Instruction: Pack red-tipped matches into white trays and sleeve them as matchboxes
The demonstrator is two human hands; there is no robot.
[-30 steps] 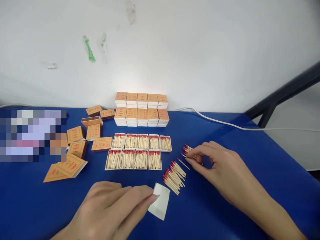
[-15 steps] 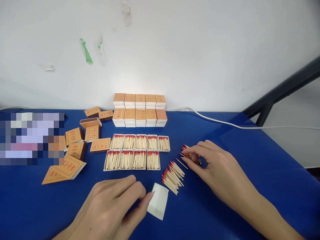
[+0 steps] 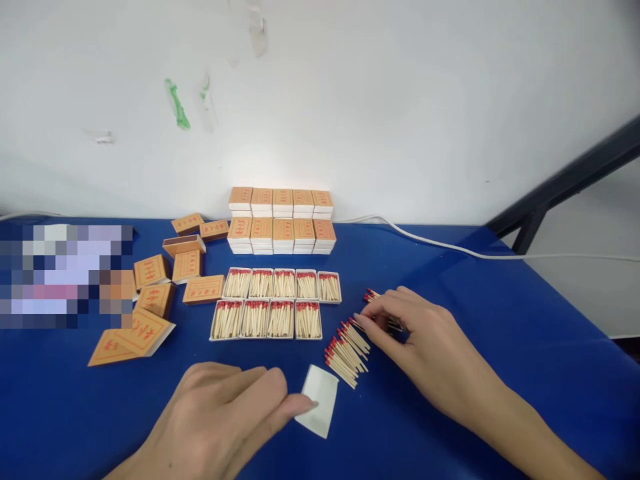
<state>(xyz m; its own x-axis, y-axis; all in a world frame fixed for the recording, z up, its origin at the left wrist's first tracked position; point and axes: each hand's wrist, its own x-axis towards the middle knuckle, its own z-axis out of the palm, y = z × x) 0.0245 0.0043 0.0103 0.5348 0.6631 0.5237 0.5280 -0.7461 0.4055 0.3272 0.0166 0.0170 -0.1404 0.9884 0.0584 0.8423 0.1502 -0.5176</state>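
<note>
The left hand (image 3: 220,415) overlaps a white tray (image 3: 323,393), the right hand (image 3: 425,333) some matches (image 3: 346,359); whether fingers grasp, I cannot tell.

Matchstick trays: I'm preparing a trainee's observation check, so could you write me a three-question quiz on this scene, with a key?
1. How many match-filled trays stand in the two rows?
2. True or false: the matches in those trays have green heads.
3. Which is nearest the right hand: A, loose matches; B, the white cable; C, the stacked boxes?

Key: 1. Nine; 2. False, red heads; 3. A.
</note>
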